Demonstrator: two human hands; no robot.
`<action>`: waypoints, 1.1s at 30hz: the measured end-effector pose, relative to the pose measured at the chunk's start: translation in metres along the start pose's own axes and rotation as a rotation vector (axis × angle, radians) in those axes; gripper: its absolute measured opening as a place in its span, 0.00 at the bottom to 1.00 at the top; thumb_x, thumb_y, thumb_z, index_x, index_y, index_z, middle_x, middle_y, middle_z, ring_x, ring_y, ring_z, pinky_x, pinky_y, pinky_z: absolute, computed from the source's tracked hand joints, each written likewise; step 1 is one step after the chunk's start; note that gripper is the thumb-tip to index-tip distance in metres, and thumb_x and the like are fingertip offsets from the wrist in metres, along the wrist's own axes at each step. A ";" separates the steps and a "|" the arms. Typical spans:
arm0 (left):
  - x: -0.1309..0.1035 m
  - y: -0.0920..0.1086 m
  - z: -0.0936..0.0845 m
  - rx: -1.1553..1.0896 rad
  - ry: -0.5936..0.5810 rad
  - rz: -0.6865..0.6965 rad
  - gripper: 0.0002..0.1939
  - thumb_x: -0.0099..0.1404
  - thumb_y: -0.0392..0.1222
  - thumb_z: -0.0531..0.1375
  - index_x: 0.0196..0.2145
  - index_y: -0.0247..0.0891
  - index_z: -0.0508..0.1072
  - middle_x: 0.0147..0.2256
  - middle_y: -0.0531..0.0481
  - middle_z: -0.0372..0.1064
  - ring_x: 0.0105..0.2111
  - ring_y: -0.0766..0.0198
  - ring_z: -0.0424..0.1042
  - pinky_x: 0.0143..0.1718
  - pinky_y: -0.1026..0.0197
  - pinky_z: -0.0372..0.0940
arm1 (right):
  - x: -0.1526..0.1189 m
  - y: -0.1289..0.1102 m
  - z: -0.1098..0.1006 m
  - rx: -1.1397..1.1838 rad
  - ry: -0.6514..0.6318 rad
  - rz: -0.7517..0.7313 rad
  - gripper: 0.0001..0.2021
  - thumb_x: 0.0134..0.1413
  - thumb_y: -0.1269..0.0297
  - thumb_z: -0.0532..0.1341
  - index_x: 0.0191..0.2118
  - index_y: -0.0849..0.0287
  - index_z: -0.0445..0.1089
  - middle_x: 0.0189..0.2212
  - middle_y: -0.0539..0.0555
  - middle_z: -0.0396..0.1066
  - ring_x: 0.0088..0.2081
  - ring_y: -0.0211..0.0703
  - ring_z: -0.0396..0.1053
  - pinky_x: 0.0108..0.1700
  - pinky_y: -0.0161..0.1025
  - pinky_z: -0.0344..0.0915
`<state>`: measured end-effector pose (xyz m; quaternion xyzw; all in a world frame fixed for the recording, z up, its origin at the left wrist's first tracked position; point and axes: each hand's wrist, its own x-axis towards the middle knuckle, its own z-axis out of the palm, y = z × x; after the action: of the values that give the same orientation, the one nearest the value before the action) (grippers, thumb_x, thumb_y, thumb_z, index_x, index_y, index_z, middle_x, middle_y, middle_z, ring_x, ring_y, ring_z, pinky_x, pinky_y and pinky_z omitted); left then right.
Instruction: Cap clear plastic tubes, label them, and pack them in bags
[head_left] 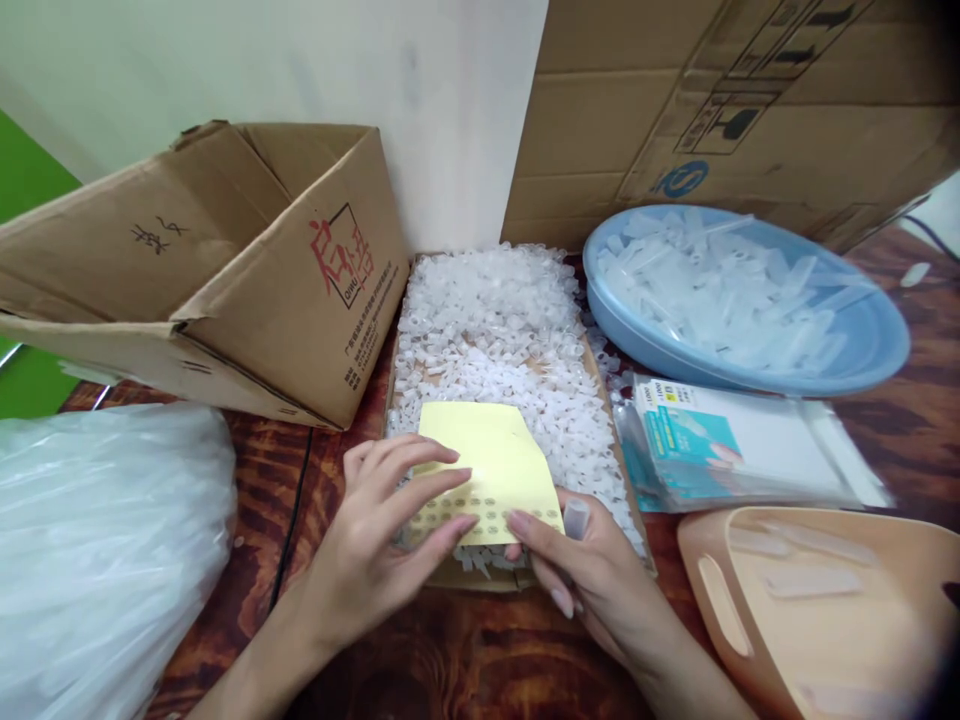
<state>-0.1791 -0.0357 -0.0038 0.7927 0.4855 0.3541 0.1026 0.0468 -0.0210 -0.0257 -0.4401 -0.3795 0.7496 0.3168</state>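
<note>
A yellow sheet of small round stickers is tilted up over a shallow cardboard tray heaped with small translucent plastic caps. My right hand grips the sheet's lower right corner between thumb and fingers. One translucent cap is also tucked in that hand, by the index finger. My left hand hovers at the sheet's left side, its fingers spread and the thumb apart from the index finger. Rows of dark-printed stickers run along the sheet's lower part; the upper part is bare backing.
An open cardboard box stands at left, behind a bulging plastic bag. To the right are a blue basin of clear plastic pieces, packaged sleeves and a beige bin holding several translucent pieces. A large carton stands behind.
</note>
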 end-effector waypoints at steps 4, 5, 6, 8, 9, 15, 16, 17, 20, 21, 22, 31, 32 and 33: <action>0.000 0.003 0.003 -0.118 -0.060 -0.048 0.17 0.68 0.37 0.67 0.54 0.43 0.75 0.53 0.44 0.72 0.56 0.52 0.68 0.57 0.47 0.59 | -0.001 0.002 -0.001 -0.007 -0.015 -0.013 0.18 0.59 0.51 0.70 0.32 0.64 0.74 0.24 0.50 0.73 0.14 0.23 0.51 0.18 0.30 0.41; -0.001 0.003 0.006 -0.180 -0.056 -0.097 0.16 0.68 0.38 0.67 0.53 0.43 0.77 0.53 0.44 0.72 0.56 0.52 0.69 0.57 0.49 0.61 | -0.001 0.002 -0.002 -0.018 -0.019 -0.017 0.18 0.59 0.51 0.69 0.32 0.64 0.74 0.22 0.49 0.72 0.14 0.24 0.51 0.18 0.31 0.41; -0.001 0.004 0.008 -0.249 -0.055 -0.151 0.15 0.68 0.38 0.67 0.52 0.43 0.78 0.53 0.44 0.72 0.55 0.54 0.70 0.57 0.51 0.63 | -0.002 0.003 -0.002 -0.033 -0.025 -0.020 0.19 0.60 0.50 0.69 0.32 0.64 0.74 0.20 0.48 0.70 0.14 0.24 0.51 0.19 0.31 0.42; -0.002 0.005 0.013 -0.371 -0.056 -0.254 0.12 0.68 0.38 0.67 0.50 0.44 0.80 0.51 0.46 0.74 0.53 0.57 0.73 0.55 0.55 0.67 | -0.003 0.003 -0.002 -0.071 -0.033 -0.025 0.19 0.61 0.50 0.68 0.31 0.64 0.74 0.16 0.45 0.65 0.14 0.25 0.51 0.19 0.31 0.43; -0.002 0.006 0.015 -0.411 -0.052 -0.292 0.11 0.68 0.38 0.67 0.48 0.45 0.81 0.50 0.47 0.75 0.51 0.58 0.74 0.53 0.57 0.68 | -0.003 0.003 -0.001 -0.086 -0.031 -0.030 0.20 0.61 0.49 0.68 0.31 0.64 0.74 0.14 0.44 0.62 0.14 0.26 0.50 0.20 0.31 0.43; -0.001 0.009 0.019 -0.434 -0.018 -0.301 0.09 0.69 0.35 0.65 0.43 0.44 0.84 0.44 0.48 0.79 0.46 0.60 0.78 0.49 0.60 0.70 | -0.003 0.001 0.001 -0.108 -0.006 -0.036 0.21 0.60 0.47 0.67 0.30 0.64 0.74 0.12 0.43 0.59 0.14 0.27 0.49 0.19 0.32 0.42; 0.000 0.009 0.020 -0.419 -0.012 -0.281 0.09 0.69 0.35 0.64 0.43 0.43 0.84 0.44 0.47 0.79 0.45 0.60 0.78 0.49 0.59 0.70 | -0.003 0.001 0.002 -0.109 -0.013 -0.032 0.21 0.60 0.48 0.67 0.30 0.64 0.73 0.13 0.43 0.60 0.14 0.27 0.49 0.19 0.32 0.42; 0.000 0.009 0.020 -0.402 -0.007 -0.269 0.09 0.69 0.34 0.64 0.43 0.43 0.83 0.44 0.47 0.80 0.45 0.60 0.78 0.49 0.59 0.70 | -0.003 0.001 0.002 -0.108 -0.018 -0.030 0.21 0.60 0.48 0.67 0.30 0.64 0.73 0.14 0.44 0.61 0.14 0.27 0.50 0.19 0.32 0.42; 0.000 0.007 0.019 -0.364 0.017 -0.310 0.08 0.71 0.35 0.62 0.41 0.41 0.83 0.42 0.47 0.80 0.44 0.59 0.78 0.49 0.57 0.70 | -0.003 0.001 0.004 -0.100 -0.006 -0.026 0.21 0.59 0.47 0.68 0.30 0.63 0.73 0.15 0.45 0.63 0.14 0.27 0.49 0.18 0.32 0.42; 0.000 0.006 0.018 -0.356 0.027 -0.338 0.08 0.71 0.35 0.62 0.40 0.41 0.83 0.41 0.47 0.80 0.44 0.59 0.78 0.49 0.56 0.70 | -0.004 0.001 0.004 -0.100 0.001 -0.023 0.21 0.59 0.47 0.68 0.29 0.63 0.73 0.15 0.44 0.63 0.14 0.27 0.49 0.18 0.32 0.42; 0.000 0.005 0.017 -0.350 0.038 -0.358 0.08 0.71 0.36 0.62 0.39 0.41 0.82 0.41 0.47 0.80 0.44 0.58 0.78 0.48 0.56 0.70 | -0.004 0.000 0.005 -0.103 0.006 -0.022 0.22 0.59 0.47 0.68 0.29 0.63 0.73 0.14 0.44 0.62 0.14 0.27 0.48 0.19 0.32 0.41; 0.005 0.007 0.007 -0.224 -0.015 -0.045 0.07 0.67 0.33 0.66 0.42 0.41 0.79 0.39 0.49 0.79 0.41 0.58 0.77 0.48 0.51 0.65 | -0.004 0.001 0.002 -0.119 -0.027 -0.021 0.22 0.62 0.46 0.66 0.30 0.63 0.73 0.13 0.42 0.59 0.14 0.28 0.48 0.20 0.33 0.42; 0.005 0.007 0.008 -0.209 -0.023 -0.029 0.07 0.67 0.33 0.66 0.42 0.42 0.79 0.39 0.49 0.79 0.41 0.58 0.77 0.49 0.51 0.65 | -0.004 0.001 0.002 -0.125 -0.028 -0.023 0.22 0.62 0.46 0.66 0.30 0.63 0.72 0.12 0.42 0.58 0.14 0.29 0.48 0.20 0.33 0.43; 0.005 0.007 0.009 -0.198 -0.026 -0.020 0.07 0.67 0.32 0.66 0.42 0.42 0.78 0.39 0.49 0.79 0.41 0.59 0.76 0.49 0.51 0.64 | -0.004 0.001 0.002 -0.131 -0.029 -0.025 0.21 0.62 0.46 0.66 0.30 0.63 0.72 0.12 0.42 0.58 0.14 0.29 0.48 0.20 0.33 0.43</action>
<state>-0.1667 -0.0338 -0.0045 0.7783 0.4547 0.3889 0.1905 0.0465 -0.0251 -0.0247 -0.4444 -0.4379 0.7253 0.2911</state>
